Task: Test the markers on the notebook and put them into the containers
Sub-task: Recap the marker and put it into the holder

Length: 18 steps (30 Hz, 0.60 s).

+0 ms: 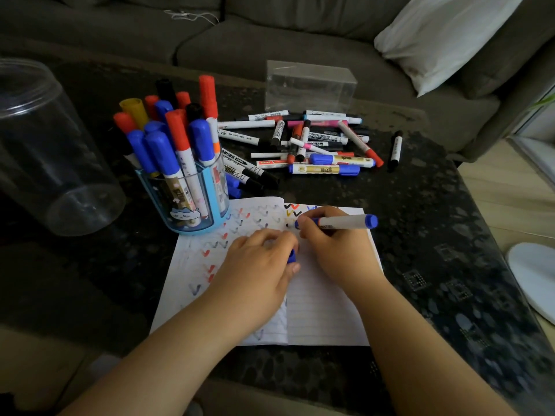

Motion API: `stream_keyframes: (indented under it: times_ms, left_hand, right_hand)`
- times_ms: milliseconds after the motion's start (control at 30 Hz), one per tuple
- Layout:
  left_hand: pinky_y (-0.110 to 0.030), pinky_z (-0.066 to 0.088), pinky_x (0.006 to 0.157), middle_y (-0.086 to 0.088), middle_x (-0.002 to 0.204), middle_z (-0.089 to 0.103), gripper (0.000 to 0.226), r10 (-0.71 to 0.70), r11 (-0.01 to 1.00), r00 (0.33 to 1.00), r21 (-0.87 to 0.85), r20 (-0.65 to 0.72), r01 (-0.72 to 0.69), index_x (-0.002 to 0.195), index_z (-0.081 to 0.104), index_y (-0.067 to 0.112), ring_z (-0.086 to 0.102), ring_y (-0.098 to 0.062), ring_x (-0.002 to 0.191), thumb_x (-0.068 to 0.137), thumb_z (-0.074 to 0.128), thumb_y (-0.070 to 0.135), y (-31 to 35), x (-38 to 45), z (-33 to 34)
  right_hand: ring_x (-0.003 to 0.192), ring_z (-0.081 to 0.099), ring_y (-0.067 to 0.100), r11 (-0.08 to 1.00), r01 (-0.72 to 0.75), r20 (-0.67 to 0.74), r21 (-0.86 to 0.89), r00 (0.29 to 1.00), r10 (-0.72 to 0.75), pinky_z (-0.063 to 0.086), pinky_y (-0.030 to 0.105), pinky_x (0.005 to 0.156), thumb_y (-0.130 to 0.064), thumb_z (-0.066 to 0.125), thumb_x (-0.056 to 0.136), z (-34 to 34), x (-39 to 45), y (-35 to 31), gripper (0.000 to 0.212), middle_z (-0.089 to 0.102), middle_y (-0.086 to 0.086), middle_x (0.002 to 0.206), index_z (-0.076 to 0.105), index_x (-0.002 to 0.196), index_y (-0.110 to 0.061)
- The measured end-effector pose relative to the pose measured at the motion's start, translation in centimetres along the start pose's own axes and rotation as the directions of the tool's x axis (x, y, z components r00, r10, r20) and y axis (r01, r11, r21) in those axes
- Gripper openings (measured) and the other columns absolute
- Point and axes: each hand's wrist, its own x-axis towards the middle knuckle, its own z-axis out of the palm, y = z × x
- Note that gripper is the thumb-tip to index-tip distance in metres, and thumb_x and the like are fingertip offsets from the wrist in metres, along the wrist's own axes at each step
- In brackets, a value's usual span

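Note:
An open lined notebook (324, 310) lies on the dark table, its pages covered with coloured check marks. My right hand (333, 250) grips a white marker with a blue end (348, 222), tip down on the upper right page. My left hand (255, 268) rests on the left page and holds the marker's blue cap (291, 256) in its fingers. A blue pen holder (192, 199) packed with several capped markers stands at the notebook's upper left. A loose pile of markers (306, 142) lies behind the notebook.
A large clear cylinder container (45, 151) stands at the left. A clear rectangular box (309, 87) sits behind the pile. One black marker (396, 150) lies apart at the right. A grey sofa with a white pillow (444, 37) runs behind the table.

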Motion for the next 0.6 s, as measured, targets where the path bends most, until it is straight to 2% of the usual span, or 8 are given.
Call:
stream_keyframes:
  times_ms: [133,267,333,400,467,500,567,600]
  left_hand:
    - [-0.023,0.022,0.1,0.009,0.133,0.038,0.025,0.007,1.0,1.0,0.002,-0.016,-0.007,0.122,0.039,0.029,0.03,-0.008,0.121,0.098,0.037,0.035,-0.3,0.1,0.2]
    - [-0.023,0.026,0.099,0.009,0.129,0.041,0.021,0.005,1.0,1.0,-0.026,-0.025,-0.005,0.117,0.041,0.031,0.035,-0.009,0.117,0.097,0.039,0.035,-0.4,0.2,0.3]
    - [-0.026,0.035,0.096,0.009,0.123,0.049,0.012,-0.018,0.992,0.999,-0.128,-0.029,0.014,0.107,0.045,0.03,0.043,-0.01,0.11,0.096,0.043,0.033,-0.4,0.2,0.2]
    - [-0.026,0.043,0.084,0.008,0.107,0.058,0.003,-0.118,0.942,0.989,-0.325,-0.091,0.082,0.094,0.05,0.03,0.052,-0.008,0.098,0.092,0.05,0.031,-0.4,0.3,-0.2]
    - [-0.021,0.043,0.072,0.01,0.088,0.061,0.004,-0.319,0.804,0.939,-0.56,-0.127,0.198,0.086,0.056,0.03,0.055,-0.002,0.081,0.09,0.056,0.028,-0.6,0.6,-0.7]
    - [-0.022,0.044,0.071,0.01,0.079,0.06,0.007,-0.43,0.662,0.899,-0.707,-0.085,0.25,0.083,0.06,0.027,0.055,-0.002,0.073,0.089,0.058,0.025,-0.6,0.8,-0.9]
    - [-0.027,0.05,0.067,0.002,0.068,0.059,0.011,-0.533,0.233,0.84,-0.938,0.099,0.258,0.081,0.063,0.019,0.053,-0.007,0.061,0.09,0.058,0.014,-0.7,1.1,-1.5]
    - [-0.026,0.051,0.063,-0.001,0.064,0.058,0.012,-0.525,0.051,0.832,-0.969,0.179,0.241,0.081,0.063,0.014,0.054,-0.009,0.058,0.09,0.056,0.01,-0.5,1.1,-1.9]
  right_hand:
    - [0.058,0.055,-0.011,1.0,-0.008,-0.027,-0.016,1.0,0.007,0.042,0.007,0.052,-0.025,0.059,0.091,-0.1,0.1,0.1,0.017,0.06,-0.01,0.063,0.057,0.074,-0.028]
    - [0.057,0.056,-0.009,0.999,-0.031,-0.061,0.014,0.998,0.032,0.044,0.009,0.053,-0.026,0.06,0.091,0.0,0.0,0.3,0.014,0.061,-0.01,0.065,0.058,0.077,-0.028]
    - [0.058,0.057,-0.006,0.994,-0.059,-0.082,0.087,0.994,0.066,0.045,0.011,0.054,-0.028,0.06,0.09,-0.2,-0.1,0.2,0.01,0.065,-0.007,0.069,0.061,0.08,-0.027]
    - [0.057,0.058,-0.005,0.978,-0.066,-0.103,0.2,0.991,0.088,0.047,0.013,0.057,-0.029,0.061,0.089,-0.8,-0.3,-0.3,0.007,0.066,-0.006,0.07,0.064,0.084,-0.025]
    - [0.059,0.058,0.0,0.947,-0.067,-0.084,0.315,0.992,0.098,0.05,0.02,0.064,-0.027,0.063,0.088,-1.5,-0.6,-1.2,0.005,0.066,-0.006,0.067,0.065,0.085,-0.025]
    - [0.06,0.057,0.004,0.923,-0.068,-0.055,0.378,0.994,0.096,0.051,0.025,0.066,-0.024,0.063,0.088,-2.0,-1.0,-1.7,0.004,0.065,-0.005,0.065,0.066,0.086,-0.023]
    - [0.061,0.053,0.012,0.867,-0.06,0.003,0.494,0.998,0.068,0.047,0.031,0.067,-0.019,0.059,0.09,-2.7,-1.7,-2.6,0.009,0.063,-0.003,0.063,0.068,0.087,-0.017]
    - [0.06,0.05,0.013,0.844,-0.06,0.024,0.534,0.998,0.056,0.045,0.031,0.066,-0.019,0.056,0.092,-3.0,-2.0,-2.9,0.014,0.062,-0.001,0.063,0.068,0.087,-0.014]
